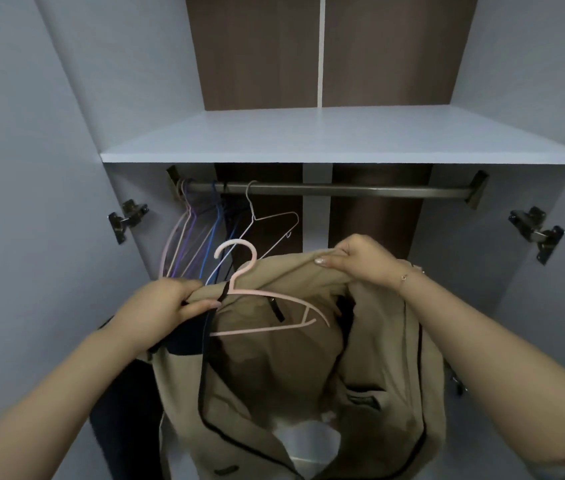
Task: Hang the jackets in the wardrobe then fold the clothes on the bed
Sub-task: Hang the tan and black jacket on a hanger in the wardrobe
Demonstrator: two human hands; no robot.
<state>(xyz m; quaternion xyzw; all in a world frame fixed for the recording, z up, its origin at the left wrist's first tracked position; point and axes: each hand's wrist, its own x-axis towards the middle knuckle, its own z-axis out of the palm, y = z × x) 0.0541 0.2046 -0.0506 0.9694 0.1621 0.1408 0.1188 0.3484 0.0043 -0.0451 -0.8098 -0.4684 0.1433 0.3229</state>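
Observation:
I hold a beige jacket (371, 368) with black trim up in front of the open wardrobe. My left hand (163, 306) pinches its left shoulder together with one end of a pink hanger (260, 299). My right hand (360, 259) grips the jacket's collar edge on the right. The hanger's bar lies inside the jacket's opening and its hook points up, below the dark rail (343, 191). The jacket's lower part runs out of view.
Several bare hangers (205, 237) in pink, purple, blue and white hang bunched at the rail's left end. A white shelf (340, 136) sits just above the rail. Door hinges (125, 218) stick out on both sides. A dark garment (118, 420) hangs low on the left.

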